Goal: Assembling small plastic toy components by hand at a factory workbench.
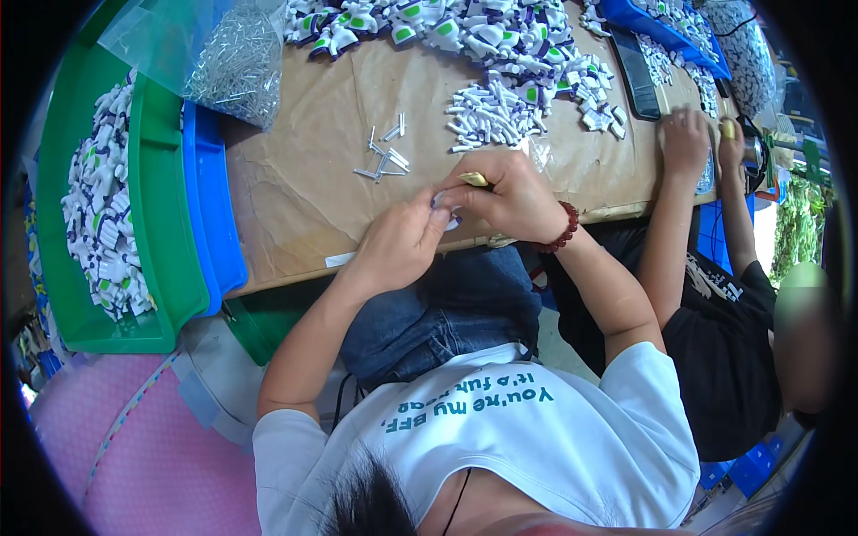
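Your left hand (399, 239) and right hand (514, 196): fingertips together, pinching small white-and-purple plastic piece (454, 221) between them; fingers hide its long axis. Slim pale pins (399, 160) lie just beyond, ahead-left, nearer left hand, shafts pointing mixed ways. White pegs (487, 116) heaped beyond right hand.
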A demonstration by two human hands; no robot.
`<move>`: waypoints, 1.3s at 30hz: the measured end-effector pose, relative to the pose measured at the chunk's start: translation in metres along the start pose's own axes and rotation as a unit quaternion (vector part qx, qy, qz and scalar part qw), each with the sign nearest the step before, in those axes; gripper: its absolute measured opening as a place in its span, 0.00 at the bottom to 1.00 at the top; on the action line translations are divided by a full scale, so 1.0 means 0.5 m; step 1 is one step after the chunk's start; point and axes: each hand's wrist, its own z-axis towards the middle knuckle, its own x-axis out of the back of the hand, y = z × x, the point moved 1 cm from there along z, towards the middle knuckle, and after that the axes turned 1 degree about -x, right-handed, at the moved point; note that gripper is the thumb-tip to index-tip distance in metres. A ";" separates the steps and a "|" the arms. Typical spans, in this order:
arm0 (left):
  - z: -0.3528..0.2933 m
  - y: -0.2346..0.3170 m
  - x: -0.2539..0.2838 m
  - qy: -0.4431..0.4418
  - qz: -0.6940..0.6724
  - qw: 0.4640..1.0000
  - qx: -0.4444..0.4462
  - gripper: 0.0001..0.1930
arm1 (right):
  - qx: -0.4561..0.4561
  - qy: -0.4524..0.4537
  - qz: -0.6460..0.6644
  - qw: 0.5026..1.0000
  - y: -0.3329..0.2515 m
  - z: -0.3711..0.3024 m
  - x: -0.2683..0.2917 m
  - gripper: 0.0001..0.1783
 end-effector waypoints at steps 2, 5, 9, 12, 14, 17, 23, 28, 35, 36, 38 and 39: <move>-0.001 0.000 0.010 -0.016 -0.110 0.992 0.056 0.15 | 0.003 -0.001 0.001 1.000 0.002 0.011 -0.010 0.08; 0.002 -0.013 0.018 0.034 -0.355 0.928 0.108 0.14 | -0.002 0.053 0.061 0.997 -0.021 0.018 -0.007 0.16; -0.010 -0.033 0.041 0.035 -0.528 0.842 0.109 0.14 | 0.006 0.021 0.001 1.000 0.003 0.004 0.002 0.26; -0.009 -0.054 0.045 0.022 -0.567 0.819 0.079 0.18 | -0.014 -0.070 -0.049 0.996 -0.015 -0.005 -0.017 0.27; -0.005 -0.049 0.047 0.013 -0.569 0.817 0.089 0.20 | 0.001 -0.085 0.027 0.996 -0.018 -0.003 -0.032 0.30; -0.002 -0.038 0.046 0.015 -0.494 0.863 0.102 0.22 | -0.008 -0.111 0.070 0.991 -0.024 0.008 -0.039 0.33; -0.003 -0.037 0.050 -0.027 -0.418 0.904 0.088 0.24 | -0.011 -0.131 0.111 0.985 -0.014 0.016 -0.041 0.35; -0.009 -0.048 0.040 -0.009 -0.309 0.951 0.010 0.26 | -0.110 -0.142 0.258 0.949 0.000 0.012 -0.047 0.31; -0.020 -0.038 0.041 0.008 -0.264 0.964 0.044 0.25 | -0.115 -0.140 0.294 0.939 0.006 0.018 -0.048 0.27; -0.021 -0.037 0.039 0.017 -0.256 0.966 0.040 0.25 | -0.118 -0.138 0.294 0.938 0.007 0.019 -0.050 0.27; -0.023 -0.030 0.037 0.038 -0.246 0.968 0.031 0.25 | -0.116 -0.139 0.285 0.941 0.009 0.022 -0.050 0.26; -0.023 -0.023 0.034 0.049 -0.245 0.968 0.026 0.25 | -0.112 -0.143 0.274 0.944 0.010 0.024 -0.047 0.26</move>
